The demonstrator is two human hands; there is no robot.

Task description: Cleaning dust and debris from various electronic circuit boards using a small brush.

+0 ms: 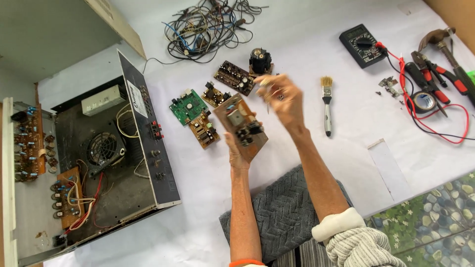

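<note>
Left hand (237,151): raised above the bench, clamped on the lower edge of a brown rectangular circuit board (241,126) carrying a square metal heat sink and dark block components. The board is held tilted, component side towards the camera, in mid-air over the white sheet-covered bench (307,64).

Right hand (280,97): blurred, at 1 o'clock of the board and just beside its upper corner; the fingers look curled, perhaps pinching something small and pale, but what they hold, if anything, I cannot tell.

Handling of the board, as judged: light, stiff, flat; brittle at solder joints and component legs, with sharp pins likely on the underside. Best gripped by the bare edges or corners, as the left hand does, not by the standing parts.

At 10 o'clock of the hands: a green square circuit board (188,106), two smaller brown boards (204,129), a long dark board (234,77) and a black cylindrical component (260,60).

At 12 o'clock, farther off: a tangle of loose wires (208,27).

At 3 o'clock: a small paintbrush with a pale handle (326,106).

At 2 o'clock, well apart: a black multimeter (362,45) with red leads, red-handled pliers (435,74), a roll of dark tape (424,101).

At 9 o'clock: an opened amplifier chassis (109,163) with fan and wiring.

At 6 o'clock: a grey quilted cushion (284,212).
</note>
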